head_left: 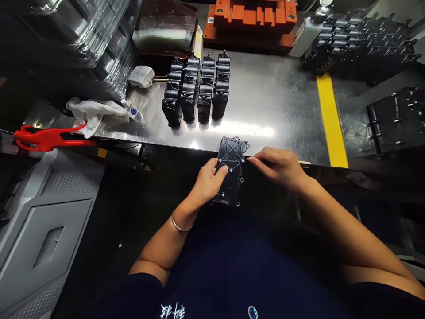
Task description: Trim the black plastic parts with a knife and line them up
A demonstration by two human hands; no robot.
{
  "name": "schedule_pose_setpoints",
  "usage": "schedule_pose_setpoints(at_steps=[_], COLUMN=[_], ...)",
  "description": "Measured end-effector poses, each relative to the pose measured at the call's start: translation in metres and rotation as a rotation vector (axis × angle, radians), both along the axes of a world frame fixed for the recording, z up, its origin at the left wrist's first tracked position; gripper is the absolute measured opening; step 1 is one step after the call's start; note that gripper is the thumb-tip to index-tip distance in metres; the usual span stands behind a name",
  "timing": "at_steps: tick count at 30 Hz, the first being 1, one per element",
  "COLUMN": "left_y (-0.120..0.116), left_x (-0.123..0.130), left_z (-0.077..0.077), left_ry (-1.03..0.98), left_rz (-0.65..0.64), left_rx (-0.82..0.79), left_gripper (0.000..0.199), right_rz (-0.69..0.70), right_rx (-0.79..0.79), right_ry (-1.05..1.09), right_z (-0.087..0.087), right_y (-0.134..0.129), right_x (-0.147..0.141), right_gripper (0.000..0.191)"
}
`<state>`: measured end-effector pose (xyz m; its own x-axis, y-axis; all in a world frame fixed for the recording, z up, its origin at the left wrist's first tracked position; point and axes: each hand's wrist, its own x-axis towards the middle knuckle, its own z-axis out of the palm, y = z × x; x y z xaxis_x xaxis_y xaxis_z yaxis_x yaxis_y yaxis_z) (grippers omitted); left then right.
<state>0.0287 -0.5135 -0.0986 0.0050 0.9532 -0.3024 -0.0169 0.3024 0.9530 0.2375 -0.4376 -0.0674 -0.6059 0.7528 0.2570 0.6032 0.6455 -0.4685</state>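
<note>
A black moulded plastic cover (231, 153) with crossed ribs and small round lugs is gripped along its left side by my left hand (209, 179), thumb over its face. It is held at the front edge of the metal bench. My right hand (277, 164) is beside the cover's right edge, thumb and forefinger pinched together at a lug. Whatever may be between those fingertips is too small to make out. Behind the cover, several similar black parts (205, 88) stand on edge in a row on the bench.
An orange fixture (250, 22) sits at the bench's back, with a white bottle (307, 35) beside it. Stacked black parts (358, 40) fill the right. Yellow tape (332, 119) crosses the metal bench (265, 97). Red-handled scissors (53, 137), a white cloth (93, 110) and wrapped stacks (96, 44) lie left.
</note>
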Motion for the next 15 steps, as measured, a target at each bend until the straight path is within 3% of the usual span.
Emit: schedule_pose_setpoints(at_steps=[9,15], left_y=[-0.001,0.004], left_x=[0.001,-0.007], left_z=[-0.005,0.006], left_ry=[-0.021,-0.032], left_rz=[0.025,-0.028], left_rx=[0.021,-0.017], left_gripper=[0.022,0.018], right_rz=[-0.046,-0.032], right_rx=[-0.032,0.035], right_ry=[0.041,-0.011], right_z=[-0.005,0.004], right_y=[-0.020,-0.010], right_x=[-0.004,-0.001], right_gripper=[0.024,0.025])
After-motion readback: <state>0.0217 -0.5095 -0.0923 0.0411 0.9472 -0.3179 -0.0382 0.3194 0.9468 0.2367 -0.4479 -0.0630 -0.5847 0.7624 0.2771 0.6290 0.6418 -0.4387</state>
